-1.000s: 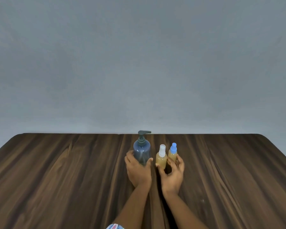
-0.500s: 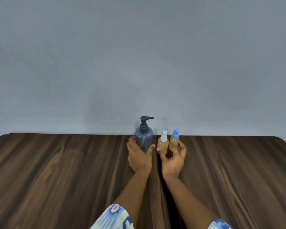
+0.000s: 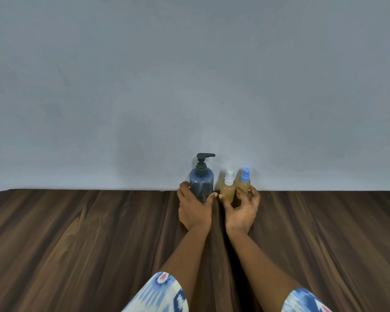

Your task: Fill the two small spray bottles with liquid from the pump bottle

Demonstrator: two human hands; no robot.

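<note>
A: Both arms stretched out across the table [image 3: 77,233]; the left hand [image 3: 195,210] is wrapped round the foot of the pump bottle [image 3: 201,185], fingers on its left side, thumb on its right; bottle upright at the far edge, by the wall [image 3: 189,86].

B: And the right hand [image 3: 241,212]; fingers curled loosely round the two sprays; thumb tip touching the white-cap spray [image 3: 227,191], fingers against the blue-cap spray [image 3: 244,184]; whether that's a firm grip I cannot tell.

A: Both sprays upright, side by side, just right of the pump bottle; yellowish liquid shows in each; the pump's spout points right.

B: Patterned sleeves [image 3: 160,293] at the bottom edge; all three bottles standing on the wood.
</note>
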